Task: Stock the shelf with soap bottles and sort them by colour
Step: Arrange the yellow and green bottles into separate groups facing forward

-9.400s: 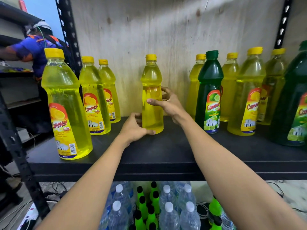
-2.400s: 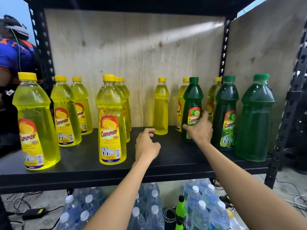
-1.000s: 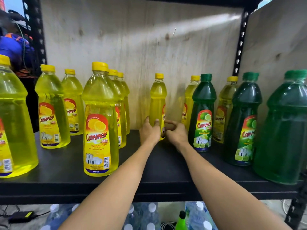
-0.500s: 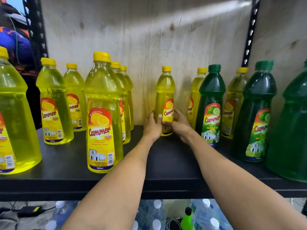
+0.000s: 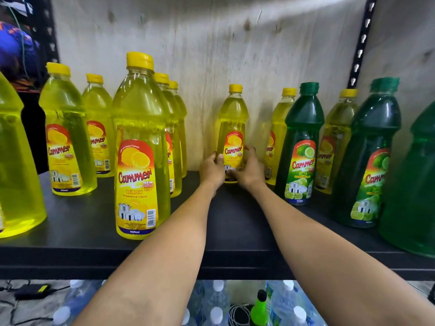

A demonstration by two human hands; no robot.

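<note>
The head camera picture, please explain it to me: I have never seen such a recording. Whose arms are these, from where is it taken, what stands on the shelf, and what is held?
There is no machine here: a person wears a wide-angle camera on the head, so you look forward and down along their two bare arms. The left hand and the right hand both curl round the base of one small yellow bottle, which stands upright on the black shelf near the plywood back wall. To its left stand more yellow lemon bottles, the tall front bottle nearest the camera. To its right stand dark green bottles, with two yellow bottles behind them. Below the shelf you see clear water bottles with white caps.
</note>
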